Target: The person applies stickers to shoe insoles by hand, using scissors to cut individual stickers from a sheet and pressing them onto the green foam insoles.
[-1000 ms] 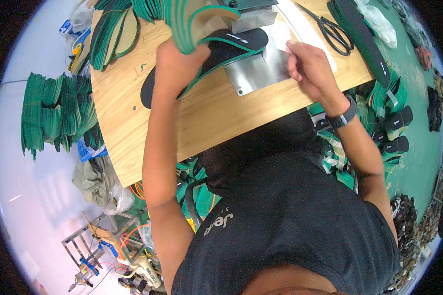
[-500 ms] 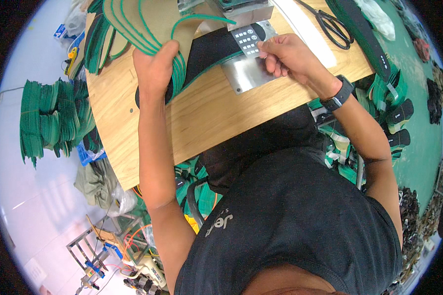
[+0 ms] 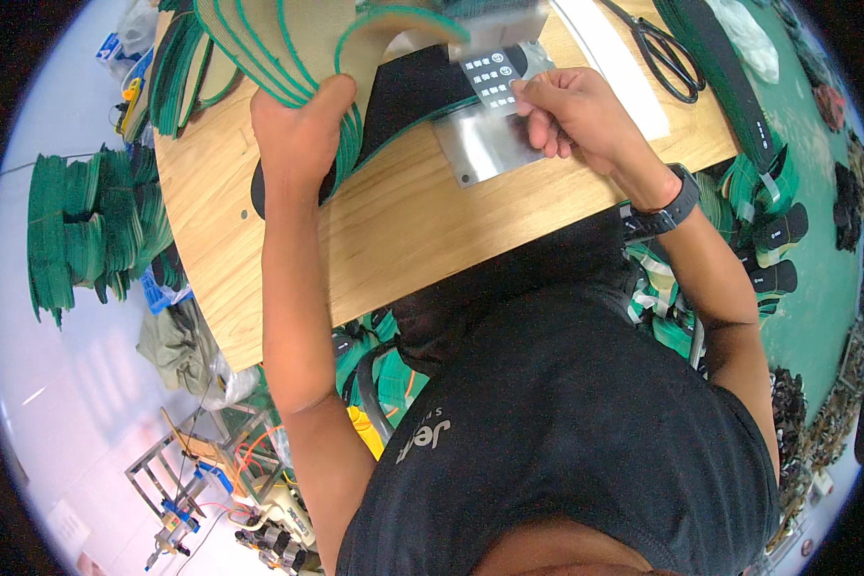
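Left hand (image 3: 302,134) clamps a fanned stack of green-edged tan insoles (image 3: 288,43) near the far left corner of the wooden tabletop (image 3: 394,230). Right hand (image 3: 571,115) pinches a small black label sheet (image 3: 490,77) over a black insole (image 3: 413,91) and metal plate (image 3: 485,149). Black scissors (image 3: 662,53) lie toward the far right edge.

table: light wood (image 3: 394,240) | floor left: pale, sunlit (image 3: 58,384) | floor right: green (image 3: 826,288)
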A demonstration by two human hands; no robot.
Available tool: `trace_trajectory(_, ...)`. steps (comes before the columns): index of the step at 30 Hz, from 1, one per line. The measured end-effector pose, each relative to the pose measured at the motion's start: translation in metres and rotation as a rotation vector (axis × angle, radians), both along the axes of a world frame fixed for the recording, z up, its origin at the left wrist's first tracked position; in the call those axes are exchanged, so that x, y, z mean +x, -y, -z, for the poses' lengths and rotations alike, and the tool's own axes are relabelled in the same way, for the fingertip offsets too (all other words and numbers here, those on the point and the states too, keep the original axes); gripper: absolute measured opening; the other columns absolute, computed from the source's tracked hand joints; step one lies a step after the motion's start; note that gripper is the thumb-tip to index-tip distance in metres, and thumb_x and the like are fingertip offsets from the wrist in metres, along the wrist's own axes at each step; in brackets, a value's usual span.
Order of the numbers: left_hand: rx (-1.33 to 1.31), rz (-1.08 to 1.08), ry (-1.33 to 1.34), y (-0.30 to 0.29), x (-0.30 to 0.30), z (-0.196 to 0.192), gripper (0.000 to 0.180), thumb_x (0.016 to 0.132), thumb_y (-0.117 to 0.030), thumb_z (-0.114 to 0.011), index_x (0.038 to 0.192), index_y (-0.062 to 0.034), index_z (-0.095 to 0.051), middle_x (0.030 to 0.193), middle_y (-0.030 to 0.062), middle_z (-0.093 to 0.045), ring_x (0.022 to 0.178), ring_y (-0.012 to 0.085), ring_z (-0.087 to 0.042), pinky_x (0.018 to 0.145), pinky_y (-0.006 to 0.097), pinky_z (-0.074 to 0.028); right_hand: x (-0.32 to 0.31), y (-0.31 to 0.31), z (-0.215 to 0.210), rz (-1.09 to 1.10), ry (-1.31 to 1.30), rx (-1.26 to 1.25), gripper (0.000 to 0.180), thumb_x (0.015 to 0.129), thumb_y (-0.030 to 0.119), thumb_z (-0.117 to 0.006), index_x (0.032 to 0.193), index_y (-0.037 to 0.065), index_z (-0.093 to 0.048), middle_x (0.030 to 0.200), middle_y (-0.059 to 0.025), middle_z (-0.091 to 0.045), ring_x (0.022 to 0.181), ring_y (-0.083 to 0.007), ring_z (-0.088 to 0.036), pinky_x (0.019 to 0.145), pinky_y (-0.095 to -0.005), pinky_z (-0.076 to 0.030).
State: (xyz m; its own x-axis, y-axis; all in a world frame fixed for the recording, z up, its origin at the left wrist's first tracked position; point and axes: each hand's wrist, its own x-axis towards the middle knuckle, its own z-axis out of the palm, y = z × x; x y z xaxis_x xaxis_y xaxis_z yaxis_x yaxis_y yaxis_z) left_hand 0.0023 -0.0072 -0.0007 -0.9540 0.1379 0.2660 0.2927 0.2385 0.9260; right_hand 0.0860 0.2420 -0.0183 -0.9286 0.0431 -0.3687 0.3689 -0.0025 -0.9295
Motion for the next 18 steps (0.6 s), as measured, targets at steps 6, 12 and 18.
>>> trace_trajectory(6,-0.128,0.121,0.001,-0.009,0.002,-0.001,0.037,0.069,-0.019,-0.069,0.102,-0.0026,-0.064,0.084,0.0087,-0.067,0.076,0.0189,-0.061,0.072,0.031,-0.048,0.0,-0.002,0.003,-0.015,-0.02,-0.039,0.029,0.093,0.029,-0.059,0.077,0.005,-0.059,0.053,-0.0036,-0.06,0.038,-0.0081,-0.053,0.034,-0.0172,-0.038)
trace_trajectory(12,-0.65,0.224,-0.211,-0.024,0.01,-0.002,0.073,0.061,-0.027,-0.08,0.126,-0.0094,-0.051,0.092,0.0176,-0.066,0.088,0.0371,-0.062,0.08,0.045,-0.049,0.003,0.0,0.0,-0.008,-0.05,-0.051,0.026,0.093,0.026,-0.057,0.077,0.006,-0.059,0.054,-0.0034,-0.06,0.04,-0.0081,-0.053,0.035,-0.0169,-0.038)
trace_trajectory(18,-0.667,0.197,-0.179,-0.02,0.011,-0.002,0.048,0.064,-0.025,-0.078,0.104,-0.0031,-0.061,0.088,0.0186,-0.067,0.085,0.0381,-0.062,0.075,0.043,-0.05,0.009,-0.001,0.0,0.01,-0.086,-0.029,0.023,0.093,0.022,-0.055,0.078,0.006,-0.058,0.057,-0.0035,-0.06,0.044,-0.0079,-0.054,0.041,-0.0175,-0.04)
